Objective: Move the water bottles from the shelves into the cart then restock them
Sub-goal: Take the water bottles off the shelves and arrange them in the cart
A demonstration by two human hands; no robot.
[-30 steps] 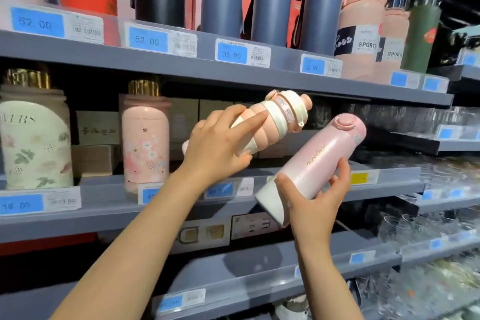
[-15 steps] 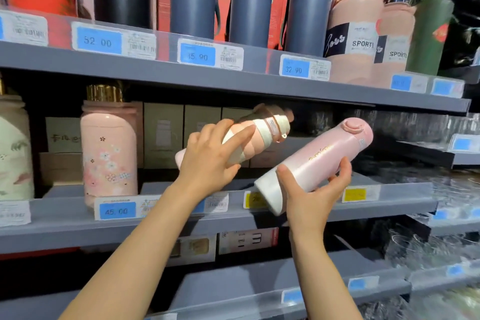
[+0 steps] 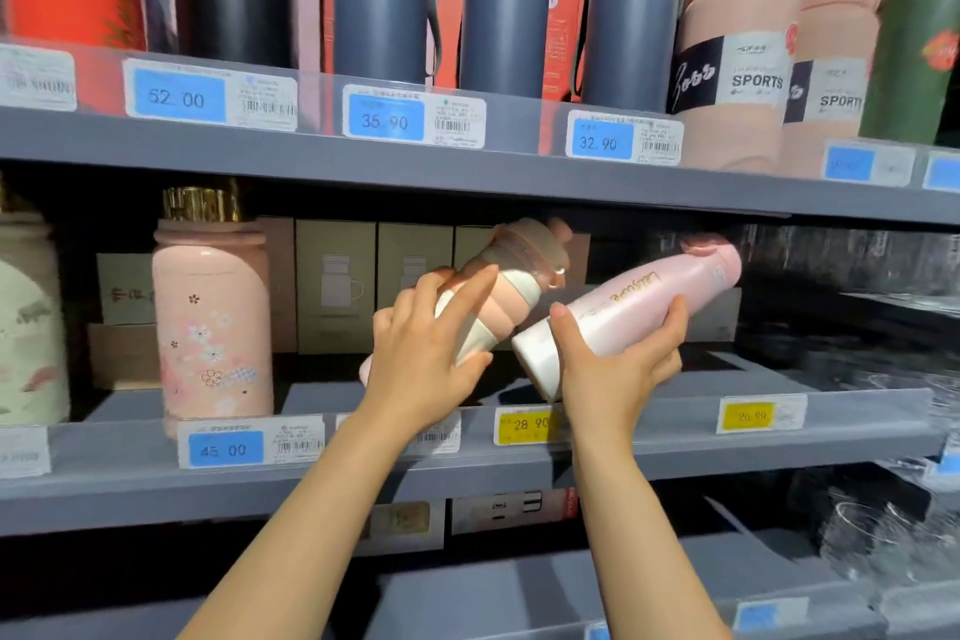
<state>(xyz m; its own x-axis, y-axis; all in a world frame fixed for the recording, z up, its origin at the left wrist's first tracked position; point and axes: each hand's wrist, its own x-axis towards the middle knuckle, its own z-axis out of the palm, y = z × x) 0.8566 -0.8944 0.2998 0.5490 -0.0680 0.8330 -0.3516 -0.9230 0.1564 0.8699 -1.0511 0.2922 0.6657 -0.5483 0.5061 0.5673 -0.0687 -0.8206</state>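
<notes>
The ribbed peach bottle (image 3: 511, 288) and the pale pink bottle (image 3: 644, 299) both lie tilted, tops up and to the right, over the middle shelf (image 3: 857, 411). The left hand (image 3: 421, 353) wraps its fingers round the ribbed one; the right hand (image 3: 618, 369) clamps the pink one near its white base. The bottles sit just beside each other, so they could knock together, or tip the flowered jar (image 3: 210, 322) nearby.
</notes>
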